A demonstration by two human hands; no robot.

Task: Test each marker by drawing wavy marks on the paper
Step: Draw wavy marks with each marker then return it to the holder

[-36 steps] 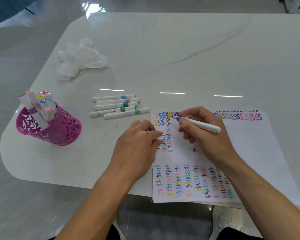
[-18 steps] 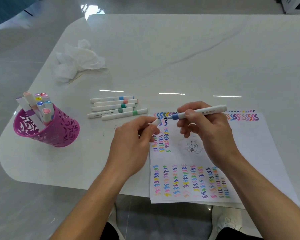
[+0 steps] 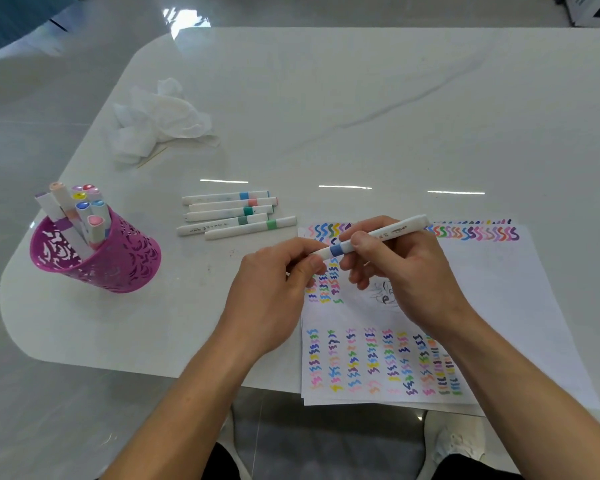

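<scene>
Fingers (image 3: pixel 361 239) of the right hand (image 3: pixel 406 271) curl round a white marker (image 3: pixel 385 233) with a blue band, thumb pressed near the band, gripping it above the paper (image 3: pixel 499 306) just right of the frame's centre. The barrel slants up to the right, its far end jutting past the knuckles. At the marker's lower left end the thumb and forefinger of the left hand (image 3: pixel 271 292) pinch the white tip; whether that tip is a cap fully pushed on cannot be told. The other left fingers are curled under the palm.

Beneath both hands the paper lies in the lower right of the frame, a few sheets stacked. Coloured wavy marks run along its top edge, short columns of zigzags fill its lower left part, and a small ink sketch is partly hidden under the right hand. Left of the paper's top corner, five capped markers (image 3: pixel 236 216) lie side by side on the white table (image 3: pixel 361 98). At the left of the frame a pink openwork cup (image 3: pixel 118 265) stands upright, holding more markers (image 3: pixel 80 209). A crumpled tissue (image 3: pixel 160 119) lies in the upper left, well apart from the rest
</scene>
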